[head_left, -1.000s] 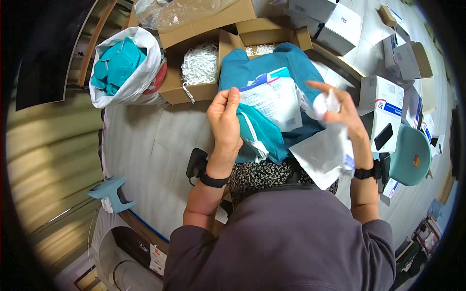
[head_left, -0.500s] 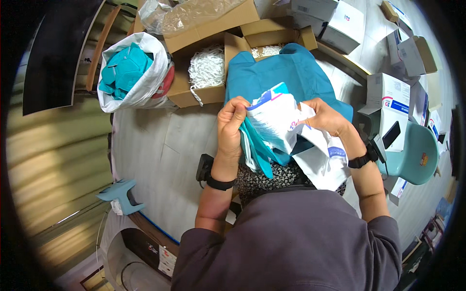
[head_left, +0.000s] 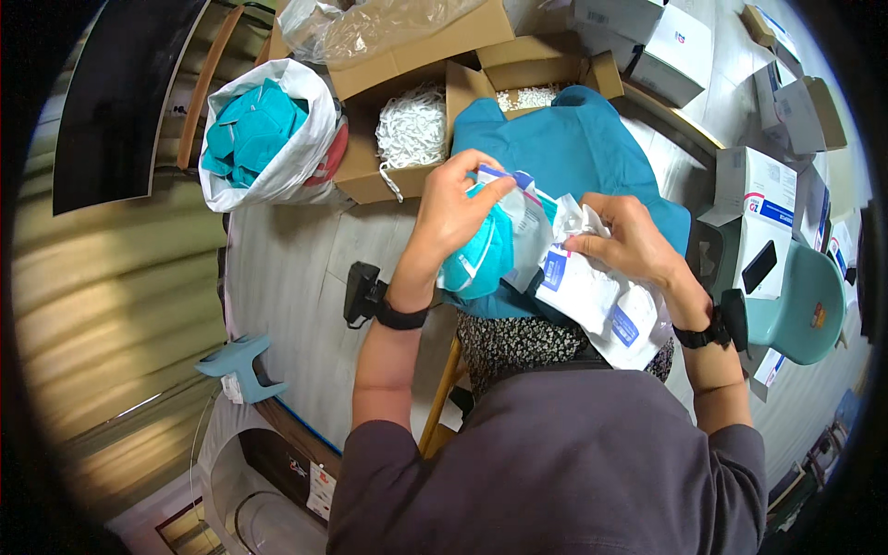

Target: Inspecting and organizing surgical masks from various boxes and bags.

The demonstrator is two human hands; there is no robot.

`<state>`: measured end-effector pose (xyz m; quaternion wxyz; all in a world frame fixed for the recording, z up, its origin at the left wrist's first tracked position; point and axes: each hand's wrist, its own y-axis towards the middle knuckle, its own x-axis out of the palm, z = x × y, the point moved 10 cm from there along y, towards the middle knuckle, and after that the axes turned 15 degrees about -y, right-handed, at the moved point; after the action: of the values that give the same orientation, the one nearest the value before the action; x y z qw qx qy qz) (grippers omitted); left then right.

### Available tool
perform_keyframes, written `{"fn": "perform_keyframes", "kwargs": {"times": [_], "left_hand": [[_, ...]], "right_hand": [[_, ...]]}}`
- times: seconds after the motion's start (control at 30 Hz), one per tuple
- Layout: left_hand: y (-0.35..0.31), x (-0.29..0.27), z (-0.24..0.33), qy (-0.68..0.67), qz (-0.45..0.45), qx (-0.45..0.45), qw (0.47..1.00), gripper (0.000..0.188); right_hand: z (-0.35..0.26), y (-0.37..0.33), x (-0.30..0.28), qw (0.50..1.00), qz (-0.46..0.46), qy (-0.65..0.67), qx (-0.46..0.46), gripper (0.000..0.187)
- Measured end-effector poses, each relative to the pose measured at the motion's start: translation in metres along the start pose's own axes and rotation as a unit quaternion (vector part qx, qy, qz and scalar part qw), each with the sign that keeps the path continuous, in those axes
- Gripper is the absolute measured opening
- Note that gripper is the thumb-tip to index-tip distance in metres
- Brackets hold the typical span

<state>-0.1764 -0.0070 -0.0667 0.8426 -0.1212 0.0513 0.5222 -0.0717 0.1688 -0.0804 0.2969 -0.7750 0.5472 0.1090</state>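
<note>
Left hand: upper centre of the frame, thumb and fingers pinched on the top edge of the printed packet (head_left: 531, 231); the hand (head_left: 460, 205) sits higher than half a second ago and its back now shows more.
Right hand: right of centre, thumb and fingers closed on the crumpled white wrappers; this hand (head_left: 629, 239) stays at about the same height as in the previous frame.
Teal mask: centre of the frame, just below the left fingers and left of the packet; the mask (head_left: 487, 254) now presents a broad rounded face with a white strap across it, where it earlier appears narrow and folded. Whether the left fingers also grip it cannot be told.
Printed packet: between the two hands, blue strip along its top edge; it now shows as a narrower band, partly covered by the mask.
White wrappers: below the right hand, over the lap; the wrappers (head_left: 606, 301) are now bunched with two blue labels facing up, where a sheet earlier hangs more openly.
Teal cloth: upper centre, spread beyond the hands and under the held items; the cloth (head_left: 610, 139) lies as before.
White sack: upper left, filled with teal pieces; the sack (head_left: 277, 162) is unchanged.
Cord box: upper centre-left, a cardboard box (head_left: 365, 180) holding white cords (head_left: 412, 128), one trailing over the edge; unchanged.
Phone: right side, dark phone (head_left: 759, 265) on a white carton (head_left: 754, 231); unchanged.
</note>
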Motion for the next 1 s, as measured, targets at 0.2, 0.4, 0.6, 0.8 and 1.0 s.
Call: {"fn": "perform_keyframes", "kwargs": {"times": [0.2,0.4,0.6,0.8,1.0], "left_hand": [[-0.008,-0.025,0.003,-0.238,0.196,0.119,0.944,0.016],[-0.012,-0.018,-0.018,-0.357,0.176,0.047,0.916,0.013],[-0.007,-0.026,-0.031,-0.273,0.01,-0.069,0.959,0.016],[0.007,-0.039,0.037,-0.024,-0.003,0.035,0.999,0.021],[0.008,-0.007,0.066,0.031,-0.146,0.154,0.977,0.02]], "right_hand": [[0.003,0.005,-0.001,0.996,0.068,0.056,-0.019,0.061],[0.001,0.021,0.012,0.979,0.019,0.202,0.033,0.02],[0.012,0.021,0.003,0.982,0.06,0.174,0.049,0.011],[-0.014,0.016,-0.019,0.986,0.145,-0.038,-0.079,0.016],[-0.025,0.018,-0.023,0.988,0.129,-0.068,-0.054,0.016]]}}
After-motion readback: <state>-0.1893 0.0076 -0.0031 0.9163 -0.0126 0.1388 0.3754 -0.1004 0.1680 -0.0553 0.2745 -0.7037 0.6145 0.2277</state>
